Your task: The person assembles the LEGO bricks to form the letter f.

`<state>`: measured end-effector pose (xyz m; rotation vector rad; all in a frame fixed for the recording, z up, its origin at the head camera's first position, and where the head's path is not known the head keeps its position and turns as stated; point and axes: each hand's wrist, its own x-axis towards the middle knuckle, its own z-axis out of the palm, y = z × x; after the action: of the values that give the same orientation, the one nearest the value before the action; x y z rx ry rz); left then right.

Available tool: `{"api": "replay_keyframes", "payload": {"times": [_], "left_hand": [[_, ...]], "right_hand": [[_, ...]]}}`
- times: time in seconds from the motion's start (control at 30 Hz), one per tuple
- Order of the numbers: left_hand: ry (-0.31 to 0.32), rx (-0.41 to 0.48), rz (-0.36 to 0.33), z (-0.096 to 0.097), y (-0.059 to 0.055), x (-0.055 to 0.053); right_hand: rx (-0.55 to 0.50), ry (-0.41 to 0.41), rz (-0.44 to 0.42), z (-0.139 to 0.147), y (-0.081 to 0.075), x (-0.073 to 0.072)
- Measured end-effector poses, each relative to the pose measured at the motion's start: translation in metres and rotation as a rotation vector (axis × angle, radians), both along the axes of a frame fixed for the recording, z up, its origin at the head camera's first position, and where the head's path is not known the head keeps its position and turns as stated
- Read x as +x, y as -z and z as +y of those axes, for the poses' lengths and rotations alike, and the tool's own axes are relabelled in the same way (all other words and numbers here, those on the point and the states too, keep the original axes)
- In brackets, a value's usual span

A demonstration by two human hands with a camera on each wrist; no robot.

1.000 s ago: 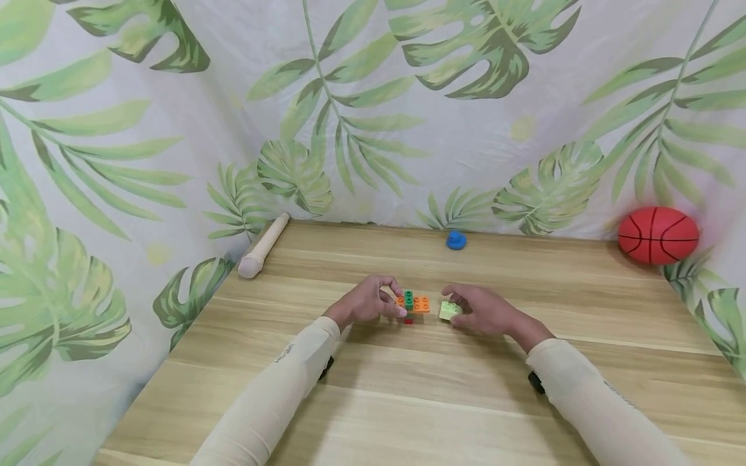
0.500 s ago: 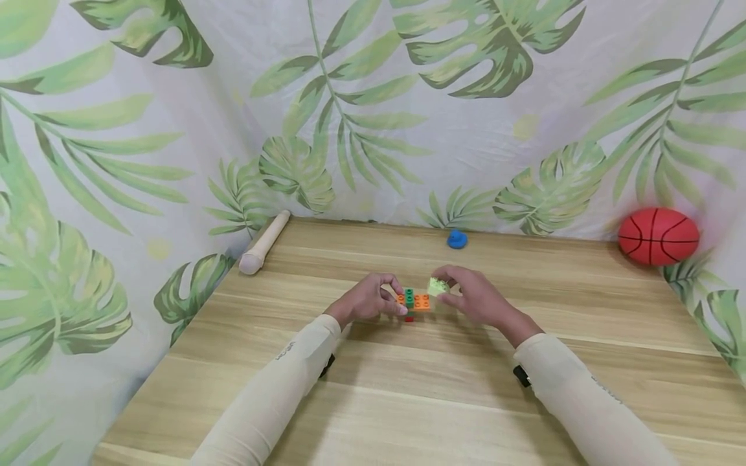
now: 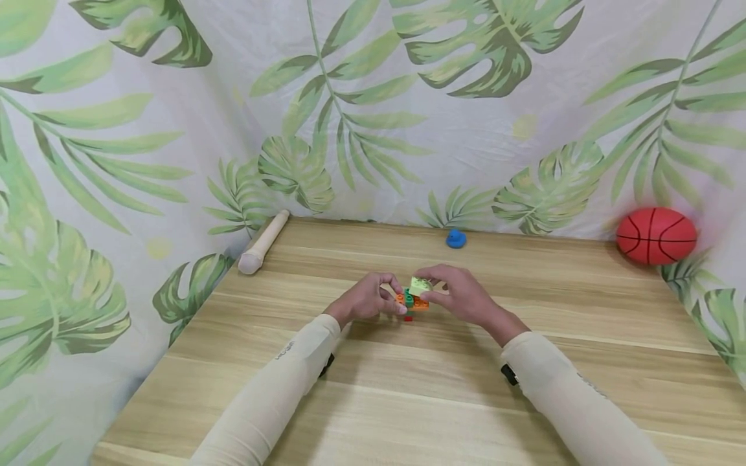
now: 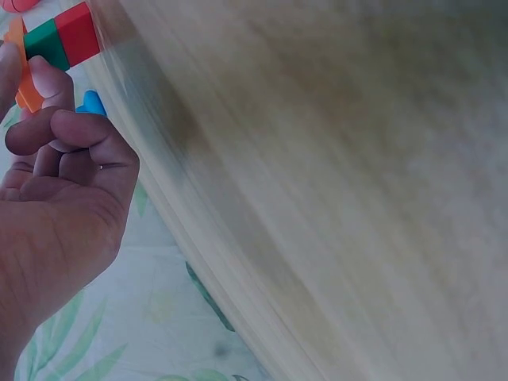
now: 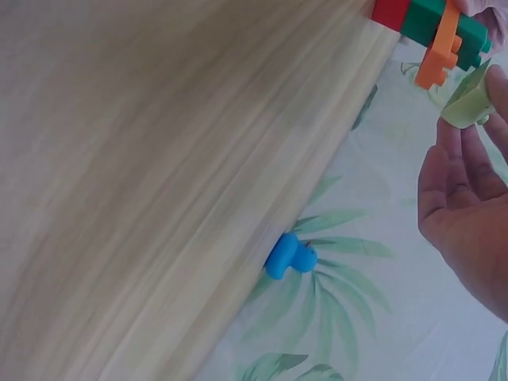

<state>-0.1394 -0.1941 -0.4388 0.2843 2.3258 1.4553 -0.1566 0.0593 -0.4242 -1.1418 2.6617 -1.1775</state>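
Observation:
A small stack of toy building bricks stands on the wooden table: a red brick (image 4: pixel 78 36) lowest, a green brick (image 4: pixel 46 44) above it, an orange brick (image 3: pixel 421 304) laid crosswise, and another green brick (image 3: pixel 408 298) on top. My left hand (image 3: pixel 366 299) pinches the orange brick's left end between thumb and fingers. Coming from the right, my right hand (image 3: pixel 466 298) pinches a pale green brick (image 3: pixel 418 287) between thumb and fingertips. In the right wrist view this brick is tilted, close over the top green brick's studs and apart from them.
Behind the hands, a blue toy duck (image 3: pixel 456 239) sits near the table's back edge. A red ball (image 3: pixel 656 236) with black lines lies at the back right corner. A pale microphone-shaped object (image 3: pixel 263 244) lies along the left edge. Leaf-printed cloth (image 3: pixel 361 97) hangs behind the table (image 3: pixel 396 401).
My right hand has lifted the pale green brick from beside the stack and carried it left, over the top of the stack. My left hand has kept its hold on the orange brick.

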Motion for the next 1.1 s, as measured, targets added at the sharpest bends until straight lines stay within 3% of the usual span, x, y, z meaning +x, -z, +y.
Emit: {"api": "replay_keyframes", "payload": {"times": [0.67, 1.1], "left_hand": [[-0.013, -0.004, -0.003, 0.0, 0.001, 0.0], [-0.015, -0.001, -0.011, 0.001, 0.0, 0.001]], "right_hand": [[0.044, -0.079, 0.043, -0.01, -0.011, 0.002], [0.1, -0.072, 0.1, -0.012, -0.015, 0.005]]}}
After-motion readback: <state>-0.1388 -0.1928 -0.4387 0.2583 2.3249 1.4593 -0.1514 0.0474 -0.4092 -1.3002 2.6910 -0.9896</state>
